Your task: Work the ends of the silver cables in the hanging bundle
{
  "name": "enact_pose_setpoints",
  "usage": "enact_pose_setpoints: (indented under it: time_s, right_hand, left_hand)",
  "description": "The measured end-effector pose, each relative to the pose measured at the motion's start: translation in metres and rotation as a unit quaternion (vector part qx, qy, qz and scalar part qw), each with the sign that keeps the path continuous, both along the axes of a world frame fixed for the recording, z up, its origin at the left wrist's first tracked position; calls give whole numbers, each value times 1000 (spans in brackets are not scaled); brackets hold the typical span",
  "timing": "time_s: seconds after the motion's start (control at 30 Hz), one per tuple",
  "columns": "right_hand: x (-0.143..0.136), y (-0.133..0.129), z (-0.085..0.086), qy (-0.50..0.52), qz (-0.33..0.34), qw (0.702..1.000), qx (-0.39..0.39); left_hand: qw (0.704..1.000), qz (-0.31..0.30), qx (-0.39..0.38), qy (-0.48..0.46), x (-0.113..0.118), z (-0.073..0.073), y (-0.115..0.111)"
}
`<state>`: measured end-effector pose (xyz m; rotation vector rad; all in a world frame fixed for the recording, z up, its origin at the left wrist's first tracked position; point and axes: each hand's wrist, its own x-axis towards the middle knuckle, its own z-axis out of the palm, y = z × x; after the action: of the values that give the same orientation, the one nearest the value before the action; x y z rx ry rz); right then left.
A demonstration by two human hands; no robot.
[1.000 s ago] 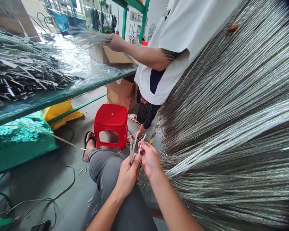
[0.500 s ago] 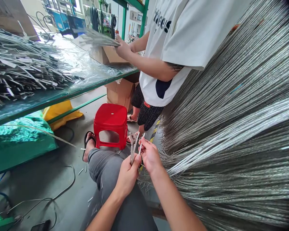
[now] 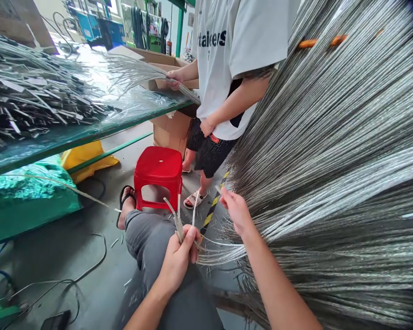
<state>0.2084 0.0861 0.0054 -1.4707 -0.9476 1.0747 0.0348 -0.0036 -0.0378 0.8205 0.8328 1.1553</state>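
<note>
Wires (image 3: 223, 256), thin and silvery with pale upper ends, are gripped in the left hand (image 3: 181, 252) at lower centre. Those ends point upward; the lengths bend rightward toward a big wire mass (image 3: 330, 183) filling the right side. The right hand (image 3: 237, 211) has its fingers pinched on a blurred pale piece (image 3: 218, 188). A plastic-covered counter (image 3: 137, 107) spans upper left, above grey floor (image 3: 99, 270).

red stool (image 3: 158, 163) | grey floor (image 3: 92, 261) | green-edged table (image 3: 131, 120) | bright window (image 3: 114, 8)
</note>
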Motion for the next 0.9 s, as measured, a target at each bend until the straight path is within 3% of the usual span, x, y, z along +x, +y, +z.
enact_pose_setpoints:
  time_s: [0.17,0.3,0.37,0.57,0.73,0.9]
  right_hand:
    - [-17,-46,-2,-70,183,981,-5]
    - [-21,-71,9,-185,359,915,-14]
    - [-22,-75,11,-252,355,900,-9]
    - [-21,-69,-3,-439,252,861,-51]
    - [-26,-67,-7,-471,228,851,-46]
    - [-32,-72,1,-410,245,877,45]
  left_hand:
    - [998,29,-18,-47,1,5,9]
    - [995,46,-40,-77,0,11,10]
    - [993,54,-50,-91,1,12,10]
    - [988,88,-67,-105,3,9,8]
    - [985,110,-63,-113,2,10,8]
    - [983,108,-54,-140,1,11,8]
